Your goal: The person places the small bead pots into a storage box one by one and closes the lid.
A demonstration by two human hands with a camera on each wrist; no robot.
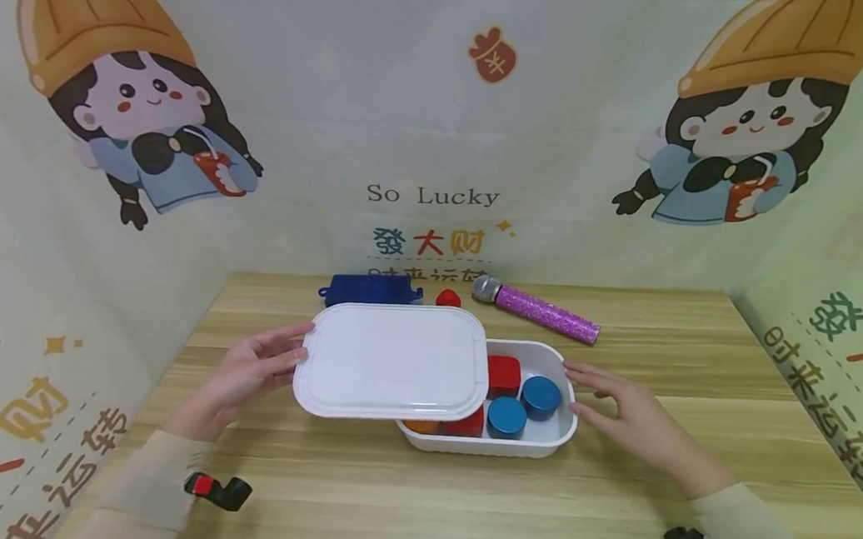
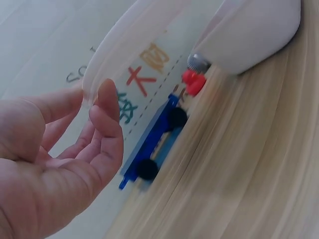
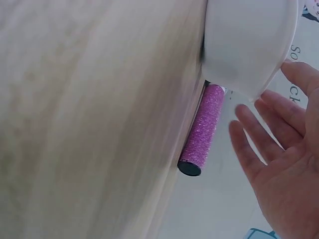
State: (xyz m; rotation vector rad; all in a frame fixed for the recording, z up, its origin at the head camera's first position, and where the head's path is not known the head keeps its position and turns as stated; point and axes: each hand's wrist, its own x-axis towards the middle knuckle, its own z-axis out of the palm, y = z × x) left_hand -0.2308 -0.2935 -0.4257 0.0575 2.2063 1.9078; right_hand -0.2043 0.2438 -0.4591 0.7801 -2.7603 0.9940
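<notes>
A white lid [image 1: 395, 362] is raised over the left part of a white box [image 1: 487, 447], tilted and covering much of it. My left hand [image 1: 255, 370] pinches the lid's left edge between thumb and fingers, also seen in the left wrist view, where the lid [image 2: 117, 52] is pale and blurred. Beside the box's right end, my right hand [image 1: 635, 421] touches the rim with outstretched fingers. Two blue round pieces, a red block [image 1: 502, 376], another red piece [image 1: 463, 424] and part of an orange one [image 1: 420, 427] lie inside. The lid hides the rest.
Behind the lid stands a blue toy wagon [image 1: 372, 289] with dark wheels, next to a small red object [image 1: 448, 298]. A microphone with a glittery purple handle [image 1: 548, 314] lies behind the box. Printed cloth [image 1: 442, 120] walls the wooden table [image 1: 355, 498] at back and sides.
</notes>
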